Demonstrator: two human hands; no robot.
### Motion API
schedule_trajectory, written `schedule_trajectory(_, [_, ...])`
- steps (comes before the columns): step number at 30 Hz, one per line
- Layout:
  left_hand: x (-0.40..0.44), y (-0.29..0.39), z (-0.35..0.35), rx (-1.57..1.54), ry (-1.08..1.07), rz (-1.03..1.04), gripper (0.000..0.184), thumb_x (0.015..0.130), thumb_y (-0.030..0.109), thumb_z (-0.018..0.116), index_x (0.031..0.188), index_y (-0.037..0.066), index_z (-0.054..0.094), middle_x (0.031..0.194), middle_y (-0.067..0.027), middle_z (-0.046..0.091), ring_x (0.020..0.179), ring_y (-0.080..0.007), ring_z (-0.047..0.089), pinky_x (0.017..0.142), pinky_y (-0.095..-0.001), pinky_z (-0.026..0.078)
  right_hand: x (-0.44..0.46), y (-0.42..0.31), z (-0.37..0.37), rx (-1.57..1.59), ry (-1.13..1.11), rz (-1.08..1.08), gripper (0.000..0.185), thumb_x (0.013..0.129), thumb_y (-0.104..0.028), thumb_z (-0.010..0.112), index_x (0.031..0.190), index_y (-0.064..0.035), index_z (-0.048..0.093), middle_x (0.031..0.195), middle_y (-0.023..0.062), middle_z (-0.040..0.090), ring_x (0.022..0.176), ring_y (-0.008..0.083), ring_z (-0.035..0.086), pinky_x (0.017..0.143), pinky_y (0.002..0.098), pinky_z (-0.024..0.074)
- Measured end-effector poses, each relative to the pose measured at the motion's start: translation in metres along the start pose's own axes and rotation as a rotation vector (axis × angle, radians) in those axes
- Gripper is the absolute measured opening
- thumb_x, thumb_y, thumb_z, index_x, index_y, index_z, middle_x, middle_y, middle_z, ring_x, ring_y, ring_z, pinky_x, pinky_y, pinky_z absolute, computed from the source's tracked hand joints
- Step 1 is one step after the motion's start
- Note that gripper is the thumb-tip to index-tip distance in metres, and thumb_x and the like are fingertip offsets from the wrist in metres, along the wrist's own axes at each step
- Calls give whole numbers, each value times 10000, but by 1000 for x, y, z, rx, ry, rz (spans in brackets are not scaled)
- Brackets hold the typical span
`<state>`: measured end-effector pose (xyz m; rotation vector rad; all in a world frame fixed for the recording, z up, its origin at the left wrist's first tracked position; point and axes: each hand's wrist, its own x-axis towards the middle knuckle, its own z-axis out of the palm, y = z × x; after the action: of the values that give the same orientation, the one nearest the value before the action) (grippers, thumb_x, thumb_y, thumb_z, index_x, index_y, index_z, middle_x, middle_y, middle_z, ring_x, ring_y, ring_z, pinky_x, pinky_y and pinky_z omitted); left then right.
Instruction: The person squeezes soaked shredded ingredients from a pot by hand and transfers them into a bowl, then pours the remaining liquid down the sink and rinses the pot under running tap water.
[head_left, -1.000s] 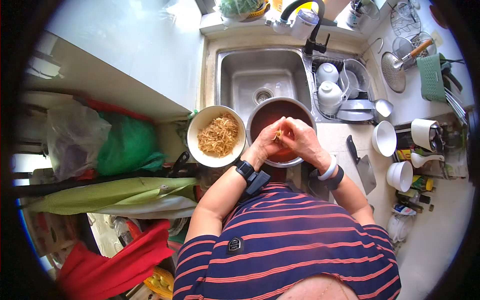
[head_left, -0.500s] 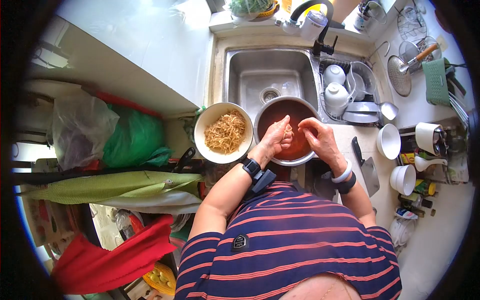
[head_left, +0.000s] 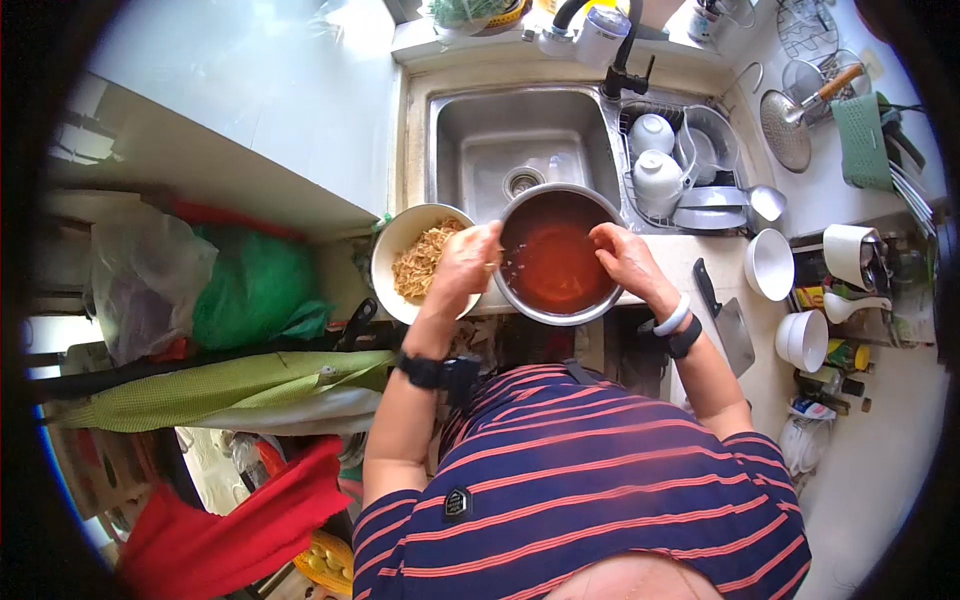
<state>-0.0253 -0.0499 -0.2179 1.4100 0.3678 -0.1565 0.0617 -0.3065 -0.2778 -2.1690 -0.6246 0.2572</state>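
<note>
My left hand (head_left: 468, 262) is closed in a fist over the right side of a white bowl (head_left: 388, 243). Light brown shreds (head_left: 425, 258), thin and tangled, lie heaped in this bowl. The fist appears to be around some of the same shreds, mostly hidden by the fingers. Beside the bowl stands a round metal basin (head_left: 607, 207) filled with reddish-brown liquid (head_left: 556, 262). A few pale drops or bits show near its left rim. My right hand (head_left: 628, 262) hovers at the basin's right rim, fingers bent and apart, with nothing visible in them.
Behind the basin is a steel sink (head_left: 470, 125) with a black faucet (head_left: 622, 80). A dish rack (head_left: 628, 150) with white bowls stands to its right. A cleaver (head_left: 733, 335) lies on the right counter near stacked white bowls (head_left: 803, 340). Green cloth (head_left: 230, 390) hangs at left.
My left hand has moved left with the shreds, from above the basin to the white bowl. My right hand stays near the basin's right rim. The view has shifted slightly.
</note>
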Motion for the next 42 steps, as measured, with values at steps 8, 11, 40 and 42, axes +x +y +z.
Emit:
schedule_trajectory(8, [-20,-36,-52,1523,228,159,227,760,257,654,903,82,639,888,-142,628,932,-313,546,777,-464,420,14,6,13,-420,-177,-151,354,741,42,466,1090,21,521,1035,212,545,995,376,526,872,417,442])
schedule_trajectory(11, [-31,-38,-48,1577,362,286,258,723,265,686,898,81,640,868,-129,621,976,-318,516,807,-503,386,17,12,19,-489,-159,-226,308,754,33,458,1054,21,526,997,201,547,963,366,538,841,417,460])
schedule_trajectory(40, [76,-73,79,1553,-306,-11,345,829,131,465,1134,43,600,1218,-185,536,1194,-329,466,960,-436,410,14,35,56,-772,-383,-152,187,777,-115,519,775,-3,669,842,204,654,804,322,659,678,417,537])
schedule_trajectory(42, [75,-76,75,1564,-440,-55,307,830,134,464,1081,62,625,1086,-177,619,1105,-332,540,899,-438,457,10,51,73,-734,-333,-115,186,776,-113,517,773,-1,666,841,206,651,797,332,656,682,424,536])
